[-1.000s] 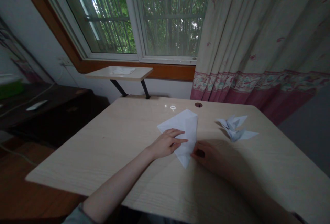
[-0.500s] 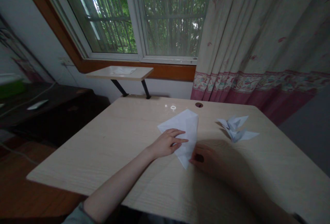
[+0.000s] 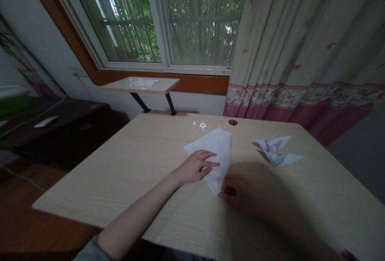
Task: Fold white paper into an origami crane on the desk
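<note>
A partly folded sheet of white paper (image 3: pixel 221 142) lies flat on the light wooden desk (image 3: pixel 126 164), with one corner pointing toward me. My left hand (image 3: pixel 197 166) rests on its left part, fingers spread and lying flat. At the lower right edge of the sheet is my right hand (image 3: pixel 237 189), its thumb and fingertips brought together close to the near corner. It is in shadow, and its fingertips seem to pinch the paper's edge. Right of the hands stand folded paper cranes (image 3: pixel 275 150), white and touching each other.
A small raised shelf (image 3: pixel 162 86) on black brackets holds white paper (image 3: pixel 142 81) at the desk's back left. A round cable hole (image 3: pixel 232 122) sits near the back edge. Behind are a window and a long curtain (image 3: pixel 270 52). A dark side table (image 3: pixel 60 124) stands left.
My right hand has slid slightly down and left along the paper's edge toward the near corner. My left hand stays in place on the sheet.
</note>
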Action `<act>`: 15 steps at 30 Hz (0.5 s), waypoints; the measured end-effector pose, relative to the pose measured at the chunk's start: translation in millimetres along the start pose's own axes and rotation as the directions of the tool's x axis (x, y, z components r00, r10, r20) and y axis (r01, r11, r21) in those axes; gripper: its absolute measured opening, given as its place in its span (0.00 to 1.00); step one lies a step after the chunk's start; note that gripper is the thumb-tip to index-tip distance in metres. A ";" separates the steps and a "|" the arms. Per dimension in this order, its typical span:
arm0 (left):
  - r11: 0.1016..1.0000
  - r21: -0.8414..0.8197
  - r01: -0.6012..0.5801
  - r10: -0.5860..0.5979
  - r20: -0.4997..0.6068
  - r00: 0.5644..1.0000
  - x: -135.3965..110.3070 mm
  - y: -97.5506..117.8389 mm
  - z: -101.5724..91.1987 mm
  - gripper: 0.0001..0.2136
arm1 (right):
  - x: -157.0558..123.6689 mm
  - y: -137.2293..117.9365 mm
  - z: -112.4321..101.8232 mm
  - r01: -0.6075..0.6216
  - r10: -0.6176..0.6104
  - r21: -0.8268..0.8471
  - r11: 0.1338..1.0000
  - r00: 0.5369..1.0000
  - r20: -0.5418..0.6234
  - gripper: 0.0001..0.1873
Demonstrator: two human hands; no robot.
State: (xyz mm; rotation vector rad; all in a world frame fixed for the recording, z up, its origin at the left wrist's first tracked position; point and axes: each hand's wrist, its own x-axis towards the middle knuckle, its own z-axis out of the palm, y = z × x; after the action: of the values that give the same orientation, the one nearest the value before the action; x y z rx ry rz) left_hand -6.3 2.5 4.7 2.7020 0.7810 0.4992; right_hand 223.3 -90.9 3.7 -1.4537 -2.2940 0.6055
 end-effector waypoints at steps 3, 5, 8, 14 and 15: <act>1.000 0.000 0.001 -0.001 -0.005 1.000 -0.1 -0.5 0.5 0.16 | -1.4 -1.2 0.2 0.000 -0.002 0.056 0.998 0.999 0.053 0.06; 1.000 -0.002 -0.002 0.002 -0.006 1.000 0.0 -1.4 1.4 0.16 | -1.3 -1.8 0.2 -0.009 0.003 0.085 0.996 0.998 0.071 0.05; 1.000 -0.012 -0.014 0.014 -0.012 1.000 0.0 -3.0 2.8 0.17 | -0.5 -2.4 0.5 -0.005 -0.009 0.127 0.992 0.995 0.104 0.05; 0.999 -0.033 -0.018 0.016 -0.034 0.999 -0.2 -3.5 3.6 0.16 | -0.8 -1.2 1.5 0.029 -0.046 0.161 0.987 0.994 0.102 0.06; 0.999 -0.034 -0.017 0.015 -0.035 0.999 -0.2 -3.1 3.2 0.16 | -1.0 -0.4 1.7 0.037 -0.052 0.160 0.986 0.994 0.094 0.06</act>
State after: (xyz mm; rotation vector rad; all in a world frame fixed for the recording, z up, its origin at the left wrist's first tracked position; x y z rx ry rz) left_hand -6.6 4.3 0.7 2.6765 0.7534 0.5600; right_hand 222.5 -92.2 2.4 -1.3222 -2.2867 0.8425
